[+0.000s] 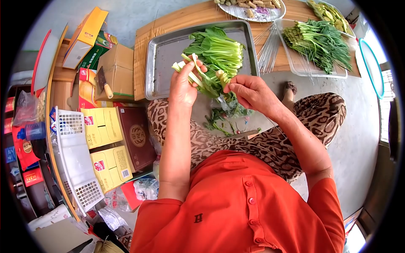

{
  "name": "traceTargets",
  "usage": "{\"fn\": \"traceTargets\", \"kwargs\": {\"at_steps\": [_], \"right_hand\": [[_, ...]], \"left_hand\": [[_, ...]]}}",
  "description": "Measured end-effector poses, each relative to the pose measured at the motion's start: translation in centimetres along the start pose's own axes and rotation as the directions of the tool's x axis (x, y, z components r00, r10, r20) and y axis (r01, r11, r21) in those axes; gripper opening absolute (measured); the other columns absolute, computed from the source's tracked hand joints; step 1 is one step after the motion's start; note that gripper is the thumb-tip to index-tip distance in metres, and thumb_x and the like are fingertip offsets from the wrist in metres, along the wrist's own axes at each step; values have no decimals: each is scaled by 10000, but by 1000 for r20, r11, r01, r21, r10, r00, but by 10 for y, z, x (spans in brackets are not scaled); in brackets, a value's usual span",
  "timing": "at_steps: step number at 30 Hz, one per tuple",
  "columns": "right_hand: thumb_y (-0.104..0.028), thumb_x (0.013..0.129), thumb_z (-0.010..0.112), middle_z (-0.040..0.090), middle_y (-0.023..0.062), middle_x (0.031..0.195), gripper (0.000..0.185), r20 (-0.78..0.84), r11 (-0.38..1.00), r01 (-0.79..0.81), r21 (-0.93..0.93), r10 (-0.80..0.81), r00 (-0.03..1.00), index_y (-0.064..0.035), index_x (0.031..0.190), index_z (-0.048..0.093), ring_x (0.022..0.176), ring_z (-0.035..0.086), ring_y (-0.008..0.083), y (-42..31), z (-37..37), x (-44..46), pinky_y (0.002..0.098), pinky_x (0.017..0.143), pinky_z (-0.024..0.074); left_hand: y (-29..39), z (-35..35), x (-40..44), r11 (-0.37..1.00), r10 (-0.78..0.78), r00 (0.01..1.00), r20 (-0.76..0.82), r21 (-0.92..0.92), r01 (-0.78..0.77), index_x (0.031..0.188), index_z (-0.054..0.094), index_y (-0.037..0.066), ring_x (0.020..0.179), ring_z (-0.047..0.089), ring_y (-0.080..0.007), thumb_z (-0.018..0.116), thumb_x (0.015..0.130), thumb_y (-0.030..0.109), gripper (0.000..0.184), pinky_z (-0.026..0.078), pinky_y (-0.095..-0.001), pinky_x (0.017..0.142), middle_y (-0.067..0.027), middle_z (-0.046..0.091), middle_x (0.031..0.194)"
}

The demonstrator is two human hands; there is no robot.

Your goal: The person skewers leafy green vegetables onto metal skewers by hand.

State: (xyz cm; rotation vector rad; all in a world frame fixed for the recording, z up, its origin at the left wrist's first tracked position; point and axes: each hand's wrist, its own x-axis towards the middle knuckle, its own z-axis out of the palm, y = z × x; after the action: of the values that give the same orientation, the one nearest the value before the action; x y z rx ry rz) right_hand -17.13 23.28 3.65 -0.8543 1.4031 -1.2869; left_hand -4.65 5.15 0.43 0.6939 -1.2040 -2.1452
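Several cut leafy green stalks [194, 76] are gripped in my left hand [184, 84], their pale ends pointing up and left. My right hand [252, 93] is closed beside the pale base of a bunch of greens [222, 78]. A thin metal skewer [276, 125] shows below my right wrist, in line with these pinched fingers; its middle is hidden by the hand. Behind both hands, a pile of leafy greens [219, 50] lies in a metal tray [162, 59]. Below the hands, loose leaves and trimmings [225, 118] lie near a plastic bag.
On the wooden table [143, 46], loose metal skewers [266, 52] lie right of the tray. Next to them is a clear tray [301, 69] of bundled greens [316, 42]. An oval plate [270, 16] holds skewered pieces. Cardboard boxes [120, 71] and a white basket [80, 160] stand at left.
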Motion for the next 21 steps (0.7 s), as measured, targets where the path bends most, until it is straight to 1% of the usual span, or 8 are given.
{"fn": "traceTargets", "kwargs": {"at_steps": [13,21], "right_hand": [[-174,972,469,427,-41,527,228,13,1000,16,-3,-16,1000,-16,895,615,453,367,41,4,-2,3,231,439,295],[-169,972,468,431,-38,524,228,15,1000,18,-9,-18,1000,-15,893,615,451,370,42,3,-2,2,233,439,301]], "left_hand": [[-2,-4,0,993,-43,995,86,-104,52,1059,604,76,747,568,-76,570,910,165,177,323,-173,488,-17,623,906],[-3,-5,1,990,-50,994,96,-125,62,1060,605,71,738,570,-81,581,902,161,184,334,-172,491,-22,622,903]]}}
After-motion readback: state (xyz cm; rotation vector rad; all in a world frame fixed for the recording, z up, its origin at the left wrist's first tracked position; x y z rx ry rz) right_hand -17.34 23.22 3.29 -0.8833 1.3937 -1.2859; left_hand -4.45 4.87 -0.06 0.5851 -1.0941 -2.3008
